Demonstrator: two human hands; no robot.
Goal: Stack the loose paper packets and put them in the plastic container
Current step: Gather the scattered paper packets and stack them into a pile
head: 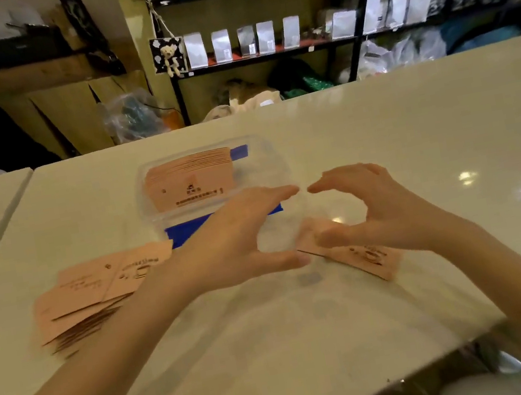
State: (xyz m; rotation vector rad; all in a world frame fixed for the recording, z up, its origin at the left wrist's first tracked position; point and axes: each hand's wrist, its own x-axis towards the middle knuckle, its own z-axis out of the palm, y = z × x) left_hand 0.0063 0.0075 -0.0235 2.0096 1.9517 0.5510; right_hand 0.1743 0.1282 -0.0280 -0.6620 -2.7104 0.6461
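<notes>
Both hands — left hand (238, 239), right hand (369, 209) — hover spread and apparently empty over the packets (363, 254); square the edges before lifting.

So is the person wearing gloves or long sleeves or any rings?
No. Both the left hand and the right hand are bare: no gloves, and no rings show on the fingers. The forearms are uncovered too, with no sleeves, watch or bracelet in view.
</notes>
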